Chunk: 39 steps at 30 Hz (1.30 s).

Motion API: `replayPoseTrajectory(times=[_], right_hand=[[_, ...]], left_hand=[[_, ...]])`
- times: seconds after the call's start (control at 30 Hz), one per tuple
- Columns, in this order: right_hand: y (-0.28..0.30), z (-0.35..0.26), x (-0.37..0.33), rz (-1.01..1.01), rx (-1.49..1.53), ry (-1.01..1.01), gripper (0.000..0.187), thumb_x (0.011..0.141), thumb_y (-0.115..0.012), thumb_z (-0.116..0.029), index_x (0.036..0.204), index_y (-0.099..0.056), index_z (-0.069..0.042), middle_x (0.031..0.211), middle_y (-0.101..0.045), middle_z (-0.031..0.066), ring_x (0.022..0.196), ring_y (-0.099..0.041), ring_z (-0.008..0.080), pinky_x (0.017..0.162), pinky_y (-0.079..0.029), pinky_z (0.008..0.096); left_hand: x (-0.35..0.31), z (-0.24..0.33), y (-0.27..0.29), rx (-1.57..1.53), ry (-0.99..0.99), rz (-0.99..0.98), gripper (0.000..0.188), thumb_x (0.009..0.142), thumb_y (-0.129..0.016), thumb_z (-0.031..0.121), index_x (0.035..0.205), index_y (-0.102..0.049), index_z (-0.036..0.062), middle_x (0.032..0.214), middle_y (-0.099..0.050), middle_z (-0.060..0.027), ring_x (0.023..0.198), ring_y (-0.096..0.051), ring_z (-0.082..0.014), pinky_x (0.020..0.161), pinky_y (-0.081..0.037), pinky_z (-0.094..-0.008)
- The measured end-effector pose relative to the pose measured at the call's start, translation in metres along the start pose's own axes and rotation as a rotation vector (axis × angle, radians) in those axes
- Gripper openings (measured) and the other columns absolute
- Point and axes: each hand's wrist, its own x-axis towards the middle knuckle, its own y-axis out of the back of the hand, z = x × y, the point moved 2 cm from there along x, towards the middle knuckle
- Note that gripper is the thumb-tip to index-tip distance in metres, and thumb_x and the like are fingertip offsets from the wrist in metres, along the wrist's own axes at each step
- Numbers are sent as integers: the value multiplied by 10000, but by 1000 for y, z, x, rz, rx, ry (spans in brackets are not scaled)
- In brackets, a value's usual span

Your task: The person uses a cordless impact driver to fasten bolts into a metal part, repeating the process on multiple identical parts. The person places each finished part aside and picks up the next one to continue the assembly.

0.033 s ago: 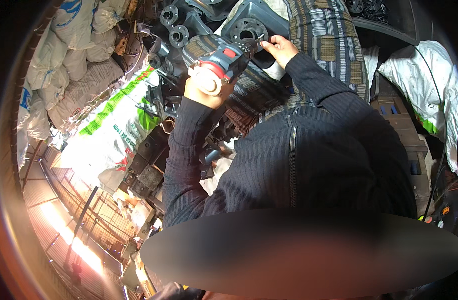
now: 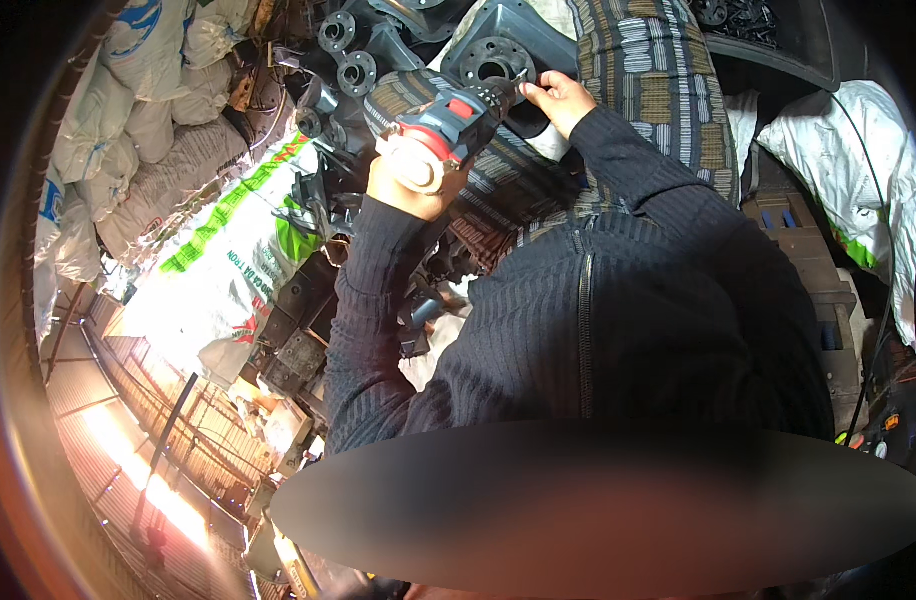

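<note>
Black ribbed zip jacket (image 2: 698, 310) fills centre to 4 o'clock, biggest thing here. Green-striped white woven sack (image 2: 228, 275) at 9, overexposed on its outer side. Patterned fabric (image 2: 653, 80) covers the legs, running up to 12–1. Black crate (image 2: 783, 60) between 1 and 2, loose dark small parts in it. Work is at 12: grey square-based housing (image 2: 543, 45) set against the patterned fabric, its round flange (image 2: 476, 68) up, open bore in the middle, bolt holes round the rim. Red-and-grey cordless drill (image 2: 453, 115) just below it, also 12, chuck aimed toward 1, nose right by the flange. Left hand (image 2: 408, 190) is wrapped round the drill's rear; trigger finger hidden, can't tell if it's pressed. Right hand (image 2: 563, 100), on the 1 o'clock side, has thumb and index pinched on a slim piece (image 2: 522, 82) at the chuck nose; too small to say bit or fastener. Two grey flanged hubs (image 2: 368, 80) at 11, apart from the drill, neither hand on them. Progress, my read: mid-step. Drill and housing are together, slim piece not let go, so this spot isn't finished. Can't tell how many flange holes are done, nor whether the hubs are worked or waiting.
</note>
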Motion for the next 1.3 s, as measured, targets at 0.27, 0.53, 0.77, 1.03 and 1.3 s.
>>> replayPoseTrajectory(times=[0.27, 0.53, 0.77, 1.03, 1.3], right_hand=[[-1, -15, -2, -10, -20, 76, 351, 832, -598, -343, 761, -483, -19, 572, -511, 78, 514, -458, 164, 525, -377, 334], [7, -41, -18, -11, -9, 5, 328, 834, -593, -291, 714, -444, -25, 518, -474, 64, 464, -435, 153, 478, -352, 332], [4, -37, -15, 49, -37, 51, 319, 810, -621, -269, 687, -462, -22, 511, -498, 78, 451, -477, 175, 470, -369, 335], [14, -46, -18, 6, 155, -72, 305, 816, -631, -293, 966, -584, -31, 759, -614, 40, 636, -553, 113, 554, -437, 281], [41, -65, -58, -491, 1078, -169, 505, 782, -347, 134, 1279, -365, 49, 1254, -457, 165, 1172, -461, 300, 947, -439, 397]], left_hand=[[23, 7, 13, 316, -56, -121, 419, 690, -662, 263, 1042, -584, 50, 935, -643, -115, 851, -629, -261, 773, -501, -340], [47, 19, 11, 344, -49, -220, 375, 789, -532, 211, 1134, -526, 64, 1121, -573, -93, 1067, -526, -236, 946, -388, -348], [50, 8, 5, 153, 123, -162, 474, 682, -670, 262, 1103, -545, 81, 1023, -619, -94, 911, -606, -255, 791, -487, -340], [29, 22, 10, 68, 30, 80, 354, 688, -721, 258, 958, -618, 54, 862, -651, -101, 769, -639, -245, 700, -504, -337], [-42, 51, 5, 140, -338, 188, 293, 697, -678, 140, 966, -601, 53, 931, -613, -100, 835, -597, -295, 748, -474, -372]])
